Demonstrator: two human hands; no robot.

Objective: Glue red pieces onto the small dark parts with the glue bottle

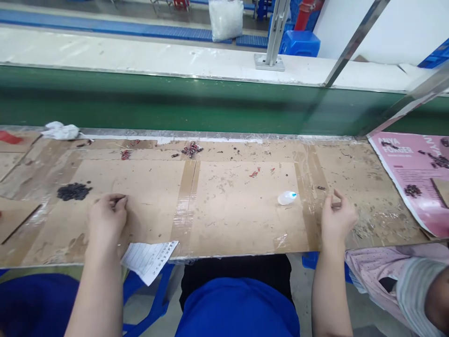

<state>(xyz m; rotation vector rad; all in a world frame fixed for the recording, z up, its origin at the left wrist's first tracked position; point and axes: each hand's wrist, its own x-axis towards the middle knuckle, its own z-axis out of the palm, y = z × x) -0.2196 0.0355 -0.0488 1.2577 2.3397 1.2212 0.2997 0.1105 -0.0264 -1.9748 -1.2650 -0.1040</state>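
My left hand (107,214) is just right of a pile of black disc-like pieces (73,191). Its thumb and fingers are pinched together; what they hold, if anything, is hidden. My right hand (338,216) hovers over the cardboard at the right, its thumb and forefinger a little apart with nothing visible between them. Just beyond its fingertips lies a small dark piece (320,187). A small white bottle with a blue tip (287,198) lies to its left. Farther back are a heap of small red and dark pieces (192,149) and loose red pieces (254,174).
Taped cardboard (228,224) covers the bench. A lined paper slip (149,260) overhangs its front edge. A white cloth (61,131) is at the back left, a pink printed sheet (414,187) at the right. Behind runs a green belt (175,100). Other people sit at both sides.
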